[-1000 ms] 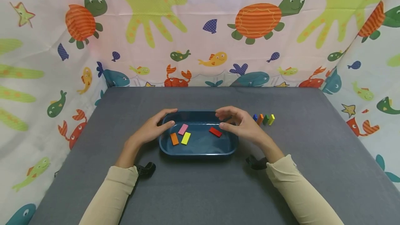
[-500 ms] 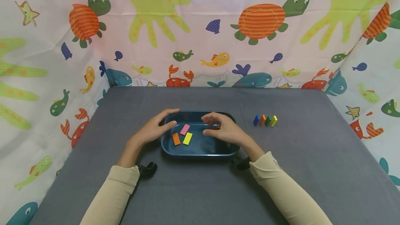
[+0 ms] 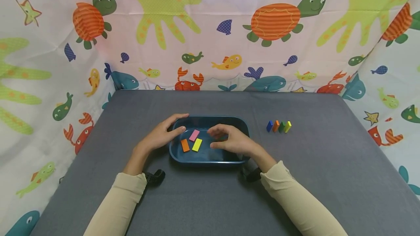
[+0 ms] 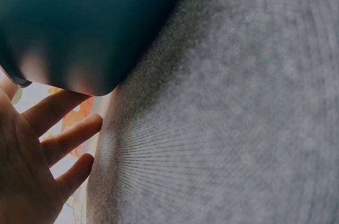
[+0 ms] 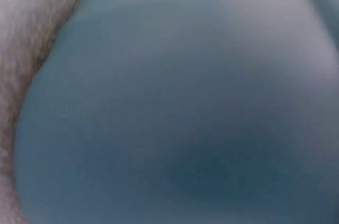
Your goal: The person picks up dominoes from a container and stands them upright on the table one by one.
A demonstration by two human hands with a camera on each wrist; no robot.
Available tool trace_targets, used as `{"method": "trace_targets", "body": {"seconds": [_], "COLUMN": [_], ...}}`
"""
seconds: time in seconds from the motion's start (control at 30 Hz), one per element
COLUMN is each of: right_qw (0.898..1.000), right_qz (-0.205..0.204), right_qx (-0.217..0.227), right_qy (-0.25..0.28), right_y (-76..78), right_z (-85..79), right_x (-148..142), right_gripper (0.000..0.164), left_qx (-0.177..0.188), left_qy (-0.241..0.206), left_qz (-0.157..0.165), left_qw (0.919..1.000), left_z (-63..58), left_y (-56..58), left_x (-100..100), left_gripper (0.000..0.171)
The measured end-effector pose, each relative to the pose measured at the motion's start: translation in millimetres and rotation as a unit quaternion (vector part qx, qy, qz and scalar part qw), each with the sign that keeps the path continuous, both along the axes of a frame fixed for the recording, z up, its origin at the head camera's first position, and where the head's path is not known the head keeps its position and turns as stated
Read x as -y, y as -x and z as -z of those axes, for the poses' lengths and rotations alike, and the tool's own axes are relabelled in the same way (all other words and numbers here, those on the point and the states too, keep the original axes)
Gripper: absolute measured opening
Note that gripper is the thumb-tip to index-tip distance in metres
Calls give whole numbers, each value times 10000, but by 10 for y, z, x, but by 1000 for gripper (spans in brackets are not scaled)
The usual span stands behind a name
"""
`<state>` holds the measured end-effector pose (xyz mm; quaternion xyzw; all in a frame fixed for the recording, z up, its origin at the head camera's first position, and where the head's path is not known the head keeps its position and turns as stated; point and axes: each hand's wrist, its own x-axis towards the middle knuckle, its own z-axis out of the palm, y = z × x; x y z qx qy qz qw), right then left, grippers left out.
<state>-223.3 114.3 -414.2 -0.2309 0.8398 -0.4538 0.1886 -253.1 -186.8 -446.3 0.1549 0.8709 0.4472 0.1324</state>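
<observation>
A blue rectangular tray point(image 3: 210, 158) lies on the grey table. My left hand point(image 3: 157, 134) rests at its left end, thumb over the rim. In the left wrist view its fingers point(image 4: 71, 140) spread out straight at the outer wall. My right hand point(image 3: 231, 140) hovers over the tray's right half, thumb and fingers apart with nothing showing between them. The right hand covers the place of the red block. In the tray's left half lie a pink block point(image 3: 194, 135), an orange block point(image 3: 185, 145) and a yellow block point(image 3: 197, 145). The right wrist view is blurred.
Right of the tray, a blue block point(image 3: 269, 126), an orange block point(image 3: 276, 126), a green block point(image 3: 281, 126) and a yellow block point(image 3: 288, 126) stand in a row on the table point(image 3: 210, 199). A sea-animal print curtain point(image 3: 210, 39) closes off the back and sides.
My right hand has moved left from the tray's right rim and down over the red block, which no longer shows. The left hand stays at the tray's left end.
</observation>
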Motion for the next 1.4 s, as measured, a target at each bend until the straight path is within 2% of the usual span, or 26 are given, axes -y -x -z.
{"method": "trace_targets", "body": {"seconds": [0.17, 0.3, 0.43, 0.53, 0.7, 0.83, 1.0, 1.17, 1.4], "right_qw": [9999, 9994, 9945, 9890, 9840, 9843, 9825, 9743, 9666], "right_qz": [-81, -131, -560, -948, -1401, -1475, -1455, -1820, -2195], "right_qx": [112, 174, 287, 389, 588, 567, 404, 586, 599], "right_qy": [88, -253, -837, -1064, -933, -786, -1095, -1190, -1181], "right_y": [-36, -31, -52, -65, -101, -122, -119, -149, -174], "right_z": [-107, -165, -177, -159, -147, -158, -152, -166, -180], "right_x": [-40, -111, -160, -157, -123, -121, -126, -123, -139], "right_gripper": [47, 54, 68, 76, 81, 81, 80, 80, 78], "left_qx": [-8, -25, -61, -55, -54, -90, -128, -130, -88], "left_qy": [-16, 0, 15, -1, 19, 53, 57, 47, 38], "left_qz": [6, -12, -39, -20, 9, 32, 52, 87, 65], "left_qw": [10000, 10000, 10000, 10000, 10000, 9999, 9999, 9999, 9999], "left_z": [-9, -16, -17, -8, 5, 4, -17, -30, -45], "left_y": [1, 2, -5, -6, -4, 1, -4, -12, -22], "left_x": [5, -1, -7, -2, 8, 15, 13, 14, 7], "left_gripper": [51, 52, 52, 53, 53, 54, 53, 53, 54]}}
